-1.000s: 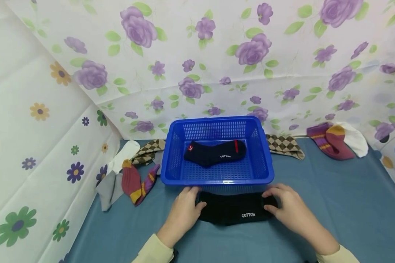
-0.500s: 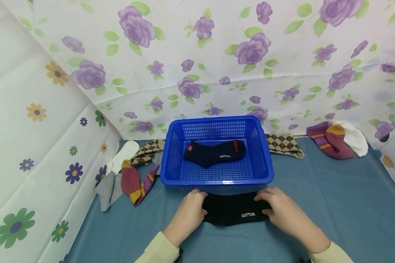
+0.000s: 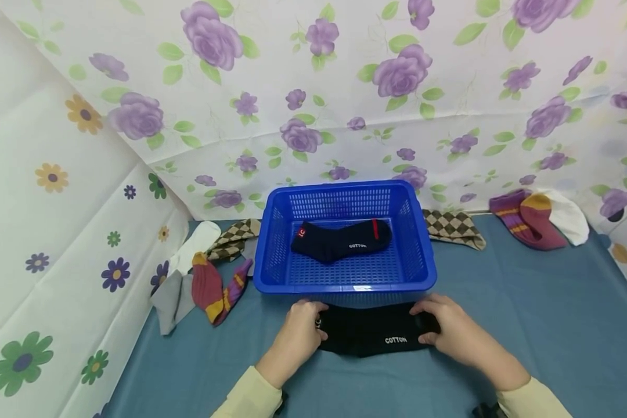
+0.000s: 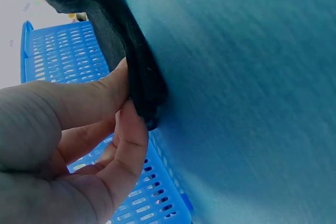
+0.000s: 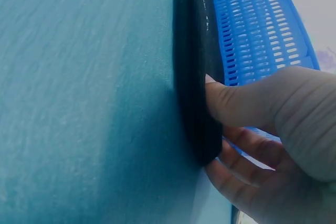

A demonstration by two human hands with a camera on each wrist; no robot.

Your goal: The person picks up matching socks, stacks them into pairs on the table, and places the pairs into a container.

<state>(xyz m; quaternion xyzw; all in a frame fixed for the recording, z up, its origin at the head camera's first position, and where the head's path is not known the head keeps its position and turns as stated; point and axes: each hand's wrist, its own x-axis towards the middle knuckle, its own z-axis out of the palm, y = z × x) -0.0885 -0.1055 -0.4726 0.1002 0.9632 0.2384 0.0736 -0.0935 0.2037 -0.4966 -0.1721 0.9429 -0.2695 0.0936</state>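
A black sock [image 3: 363, 328] with white "COTTON" lettering lies lengthwise in front of the blue basket. My left hand [image 3: 296, 331] pinches its left end, where a small white mark shows beside the fingers. At the opposite end, my right hand [image 3: 451, 328] grips the sock between thumb and fingers. Layered folds of black cloth [image 4: 118, 30] run up from the thumb in the left wrist view. The right wrist view shows the sock's rounded end [image 5: 202, 135] between thumb and fingers. In the basket [image 3: 345, 288] rests a dark sock [image 3: 339, 241] with a red stripe and red tag.
Left of the basket lie a grey sock [image 3: 172, 299], a maroon and yellow sock [image 3: 207, 284], a white sock [image 3: 197, 244] and a checkered sock [image 3: 237, 237]. To its right are another checkered sock [image 3: 454, 228], a maroon striped sock [image 3: 519, 220] and a white sock [image 3: 569, 217].
My left hand has shifted slightly right onto the black sock's end. My right hand moved inward along the sock, then slightly back out. The basket and its sock stayed put.
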